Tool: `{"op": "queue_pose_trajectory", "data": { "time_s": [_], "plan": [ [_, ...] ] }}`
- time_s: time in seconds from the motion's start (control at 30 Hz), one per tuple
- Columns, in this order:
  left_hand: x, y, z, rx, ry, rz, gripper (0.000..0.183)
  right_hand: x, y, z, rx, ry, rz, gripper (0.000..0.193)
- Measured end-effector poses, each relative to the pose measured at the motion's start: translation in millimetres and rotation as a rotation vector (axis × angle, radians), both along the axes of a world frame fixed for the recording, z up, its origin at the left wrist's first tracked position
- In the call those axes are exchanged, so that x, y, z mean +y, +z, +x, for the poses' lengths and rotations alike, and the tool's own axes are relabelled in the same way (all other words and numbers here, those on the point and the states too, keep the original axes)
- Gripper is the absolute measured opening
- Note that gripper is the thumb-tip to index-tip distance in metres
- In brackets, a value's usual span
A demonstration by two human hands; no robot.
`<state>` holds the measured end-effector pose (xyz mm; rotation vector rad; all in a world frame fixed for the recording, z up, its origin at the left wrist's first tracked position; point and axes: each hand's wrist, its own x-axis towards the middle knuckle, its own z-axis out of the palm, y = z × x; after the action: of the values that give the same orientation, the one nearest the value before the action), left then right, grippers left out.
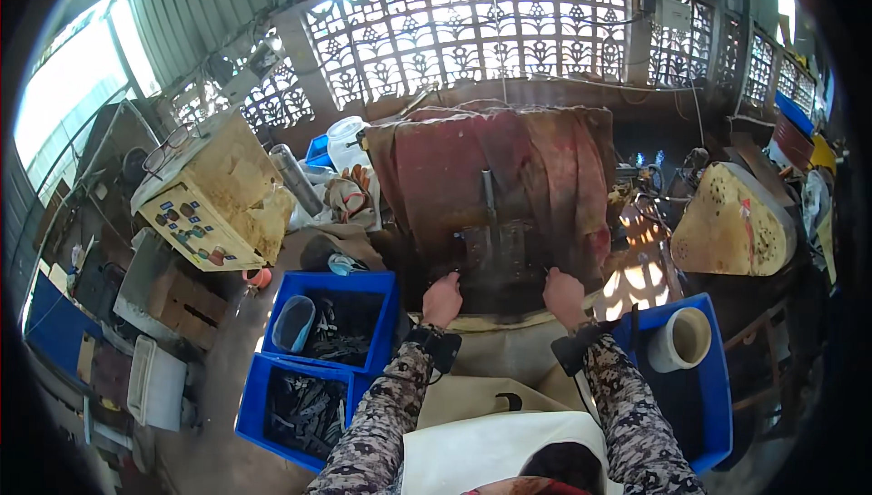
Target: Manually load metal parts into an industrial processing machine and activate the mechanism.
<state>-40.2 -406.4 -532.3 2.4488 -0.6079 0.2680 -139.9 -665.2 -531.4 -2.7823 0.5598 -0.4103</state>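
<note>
My left hand (442, 301) is closed, fingers pinched together at the front of a cloth-draped machine. Level with it and a short way to the right, my right hand (565, 299) is closed in the same way. Whatever either hand grips is too small and dark to make out. Beyond them hangs a stained reddish-brown cloth (454, 163) over the machine, with an upright metal rod (489, 195) in front of its middle. The space between and just past my hands is in deep shadow.
Two blue bins (391, 313) of dark metal pieces stand at my left, one with a clear scoop (293, 323). At my right is a blue bin (720, 359) with a cream bucket (679, 341). A yellowed control box (213, 191) with knobs stands farther left.
</note>
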Motion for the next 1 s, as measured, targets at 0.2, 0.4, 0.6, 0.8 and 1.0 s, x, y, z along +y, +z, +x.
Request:
{"op": "queue_pose_trajectory", "data": {
  "time_s": [0.2, 0.4, 0.6, 0.8, 1.0],
  "plan": [
    [-0.1, -0.6, 0.3, 0.015, 0.005, 0.035, 0.019, 0.4, 2.4, -1.9, -0.014, 0.014, -0.005, 0.02],
    [0.3, -3.0, 2.0, 0.019, -0.014, 0.036, 0.017, 0.5, 2.8, -1.0, -0.002, 0.016, -0.009, 0.02],
    [-1.3, -2.8, 0.1, 0.019, 0.0, 0.057, 0.016, -9.3, -6.7, 6.7, 0.035, 0.016, 0.111, 0.017],
    [-3.9, 0.4, -0.5, 0.016, -0.03, 0.058, 0.015, -3.2, 38.8, 45.8, -0.16, 0.034, 0.175, 0.02],
    [-3.6, -0.9, -0.6, 0.026, -0.043, 0.058, 0.016, 27.1, 122.2, 111.1, -0.34, 0.036, 0.182, 0.023]
  ]
}}
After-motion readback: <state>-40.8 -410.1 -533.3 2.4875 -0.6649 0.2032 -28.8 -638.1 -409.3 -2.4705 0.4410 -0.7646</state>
